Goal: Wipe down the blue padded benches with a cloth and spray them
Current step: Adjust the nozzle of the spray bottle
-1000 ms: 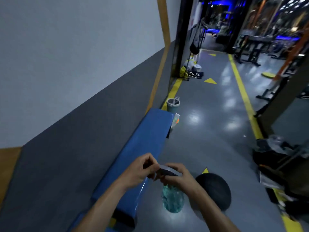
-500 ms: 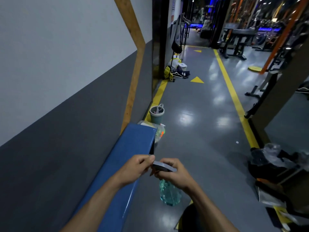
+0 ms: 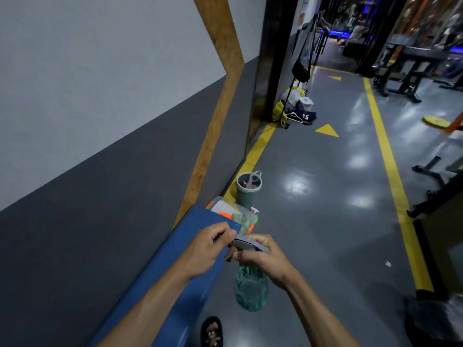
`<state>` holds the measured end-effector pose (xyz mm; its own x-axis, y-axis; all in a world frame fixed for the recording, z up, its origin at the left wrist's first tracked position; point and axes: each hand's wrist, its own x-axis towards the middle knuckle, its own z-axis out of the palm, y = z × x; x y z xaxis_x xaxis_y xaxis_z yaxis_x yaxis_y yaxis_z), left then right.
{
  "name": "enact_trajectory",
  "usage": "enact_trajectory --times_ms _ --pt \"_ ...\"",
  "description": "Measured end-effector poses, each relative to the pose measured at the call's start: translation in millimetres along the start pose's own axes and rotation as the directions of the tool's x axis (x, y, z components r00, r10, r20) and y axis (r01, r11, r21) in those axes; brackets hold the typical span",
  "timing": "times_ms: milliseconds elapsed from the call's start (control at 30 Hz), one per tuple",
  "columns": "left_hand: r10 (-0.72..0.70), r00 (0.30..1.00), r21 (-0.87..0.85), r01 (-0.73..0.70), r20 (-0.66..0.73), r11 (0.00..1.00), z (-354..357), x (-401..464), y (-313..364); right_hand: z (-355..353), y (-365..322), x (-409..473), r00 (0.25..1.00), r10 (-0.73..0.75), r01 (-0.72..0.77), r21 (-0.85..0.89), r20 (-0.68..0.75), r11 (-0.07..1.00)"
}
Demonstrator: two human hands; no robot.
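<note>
A blue padded bench (image 3: pixel 172 269) runs along the grey wall at lower left. Just right of its far end I hold a spray bottle (image 3: pixel 250 289) with a clear teal body and a grey trigger head. My right hand (image 3: pixel 263 256) grips the bottle's neck. My left hand (image 3: pixel 209 249) pinches the grey nozzle tip at the front of the head. No cloth shows in either hand.
Past the bench end sit a clear plastic bin (image 3: pixel 235 216) with orange clips and a grey bucket (image 3: pixel 248 189). Bags and a hanger rack (image 3: pixel 295 108) stand further along the wall. Gym machines (image 3: pixel 406 68) line the right. My sandalled foot (image 3: pixel 211 331) is below.
The view has advanced along the bench toward its far end; the black ball on the floor has dropped out of sight. Both hands keep the same hold on the bottle.
</note>
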<state>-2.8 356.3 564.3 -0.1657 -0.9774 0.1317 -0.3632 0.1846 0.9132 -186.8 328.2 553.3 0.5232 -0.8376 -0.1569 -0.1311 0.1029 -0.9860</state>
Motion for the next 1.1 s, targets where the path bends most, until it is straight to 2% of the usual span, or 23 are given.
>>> enact_trajectory --times_ms 133,233,400,567,700,800,900,1000,1100 --pt "-0.022 1.0 -0.043 0.021 -0.018 0.999 -17.4 95.9 -36.3 -44.4 -8.0 92.9 0.998 0.05 -0.048 -0.035 0.032 0.998" --pt "-0.025 0.999 -0.08 0.029 0.048 0.996 -32.8 164.2 -59.3 -78.1 -16.0 158.2 0.998 0.047 -0.044 -0.069 0.03 0.997" --pt "-0.127 0.99 -0.114 0.134 0.061 0.984 -45.0 238.8 -105.5 -124.0 -5.9 251.3 0.992 0.035 -0.014 -0.174 0.118 0.985" --pt "-0.28 0.96 -0.155 0.272 -0.032 0.95 -42.6 299.4 -160.6 -165.3 29.5 351.1 0.978 0.074 -0.02 -0.264 0.195 0.964" --pt "-0.44 0.888 -0.16 0.419 -0.134 0.894 -20.1 350.7 -216.1 -200.2 75.1 431.7 0.95 0.116 0.005 -0.385 0.291 0.923" --pt "-0.562 0.794 -0.205 0.525 -0.232 0.826 -3.7 389.7 -253.8 -235.1 121.2 489.3 0.947 0.113 0.046 -0.472 0.302 0.88" --pt "-0.671 0.689 -0.261 0.619 -0.275 0.741 10.7 419.9 -293.3 -265.9 167.6 537.6 0.97 0.061 0.083 -0.557 0.236 0.826" --pt "-0.735 0.619 -0.274 0.682 -0.277 0.678 23.8 435.9 -330.0 -284.4 217.6 581.3 0.986 0.118 -0.021 -0.621 0.117 0.783" --pt "-0.781 0.526 -0.332 0.71 -0.337 0.622 29.4 442.7 -372.4 -293.0 267.5 622.8 0.989 0.139 -0.065 -0.66 0.06 0.748"
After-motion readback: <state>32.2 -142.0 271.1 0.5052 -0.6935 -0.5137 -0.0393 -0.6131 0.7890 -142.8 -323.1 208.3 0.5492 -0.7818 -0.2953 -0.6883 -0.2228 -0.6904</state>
